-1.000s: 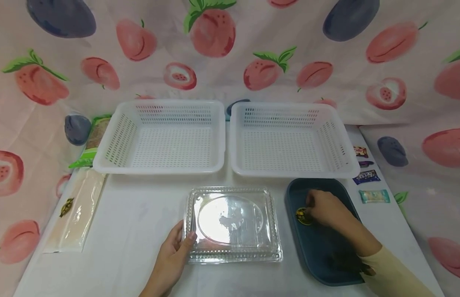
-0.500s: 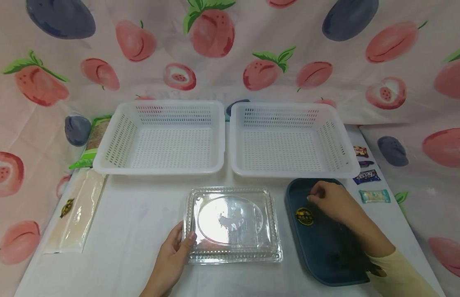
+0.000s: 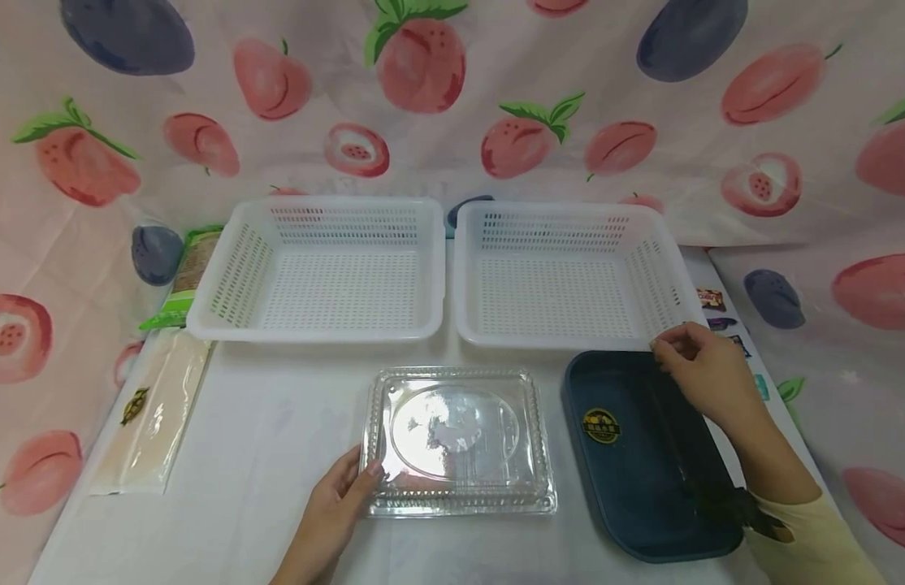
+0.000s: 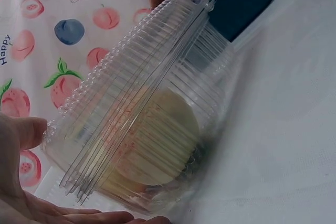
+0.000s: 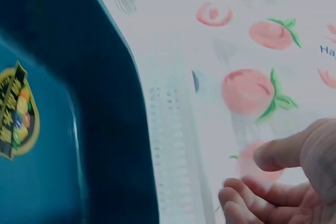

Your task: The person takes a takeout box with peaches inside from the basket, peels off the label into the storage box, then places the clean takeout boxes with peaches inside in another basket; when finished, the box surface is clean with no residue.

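A clear plastic clamshell box [image 3: 452, 431] lies on the white table at the front middle. My left hand [image 3: 340, 496] grips its left edge, thumb on the lid rim and fingers along the side. Through its wall in the left wrist view shows a round yellow and reddish fruit [image 4: 157, 137]. To its right is a dark blue tray [image 3: 628, 504] with a round black and yellow sticker [image 3: 601, 426] on its floor. My right hand [image 3: 708, 374] is over the tray's far right corner, fingers loosely curled. In the right wrist view a gap shows between thumb and fingers, with nothing in it.
Two white perforated baskets [image 3: 321, 335] [image 3: 569, 341] stand side by side at the back. At left lie a green packet [image 3: 185, 280] and a flat clear bag [image 3: 149, 414]. Small wrapped snacks [image 3: 711, 299] line the right edge, partly behind my right hand. A fruit-print cloth hangs behind.
My right hand has risen from beside the sticker and moved up and right to the tray's far corner, uncovering the sticker. My left hand keeps its grip on the clamshell box.
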`<state>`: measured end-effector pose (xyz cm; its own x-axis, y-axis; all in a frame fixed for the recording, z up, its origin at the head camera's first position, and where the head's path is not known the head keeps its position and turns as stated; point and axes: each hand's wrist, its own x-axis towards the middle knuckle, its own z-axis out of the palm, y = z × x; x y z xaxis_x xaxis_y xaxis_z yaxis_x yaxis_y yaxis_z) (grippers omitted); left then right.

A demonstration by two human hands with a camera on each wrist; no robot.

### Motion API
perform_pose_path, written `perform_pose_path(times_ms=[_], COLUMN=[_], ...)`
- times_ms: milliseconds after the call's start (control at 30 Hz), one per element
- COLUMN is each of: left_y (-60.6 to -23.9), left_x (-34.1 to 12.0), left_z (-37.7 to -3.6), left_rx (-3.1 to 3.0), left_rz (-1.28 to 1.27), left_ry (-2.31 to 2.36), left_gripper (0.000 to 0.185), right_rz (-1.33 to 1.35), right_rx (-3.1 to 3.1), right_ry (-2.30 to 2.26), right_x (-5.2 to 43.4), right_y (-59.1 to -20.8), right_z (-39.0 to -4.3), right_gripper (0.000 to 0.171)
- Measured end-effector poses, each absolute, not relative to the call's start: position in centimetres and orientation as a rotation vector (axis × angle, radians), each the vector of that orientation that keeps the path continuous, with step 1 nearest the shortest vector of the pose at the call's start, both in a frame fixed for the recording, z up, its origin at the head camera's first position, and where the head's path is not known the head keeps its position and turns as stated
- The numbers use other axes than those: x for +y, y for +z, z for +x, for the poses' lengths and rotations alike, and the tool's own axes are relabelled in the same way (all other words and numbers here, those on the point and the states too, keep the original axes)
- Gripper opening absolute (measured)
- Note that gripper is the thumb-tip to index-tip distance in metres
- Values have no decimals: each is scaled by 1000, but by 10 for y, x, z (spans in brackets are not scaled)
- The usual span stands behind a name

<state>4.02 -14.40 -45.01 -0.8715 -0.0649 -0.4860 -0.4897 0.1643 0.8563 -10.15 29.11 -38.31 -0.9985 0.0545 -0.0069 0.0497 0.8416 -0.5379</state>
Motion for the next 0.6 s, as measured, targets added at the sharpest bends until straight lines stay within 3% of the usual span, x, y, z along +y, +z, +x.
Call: perform_pose_path(times_ms=[433, 600], left_y=[-450, -452], left_x=[-145, -144], left_z=[44, 44], left_rx=[1964, 1950], left_rz=[-550, -581], left_ry=[1855, 1891], left_gripper=[82, 76], right_rz=[-530, -653], right_rx=[-2825, -2859], right_ry=[953, 1188], right_x=[324, 332], right_y=[-399, -410], right_z=[-128, -137], right_gripper=[57, 64])
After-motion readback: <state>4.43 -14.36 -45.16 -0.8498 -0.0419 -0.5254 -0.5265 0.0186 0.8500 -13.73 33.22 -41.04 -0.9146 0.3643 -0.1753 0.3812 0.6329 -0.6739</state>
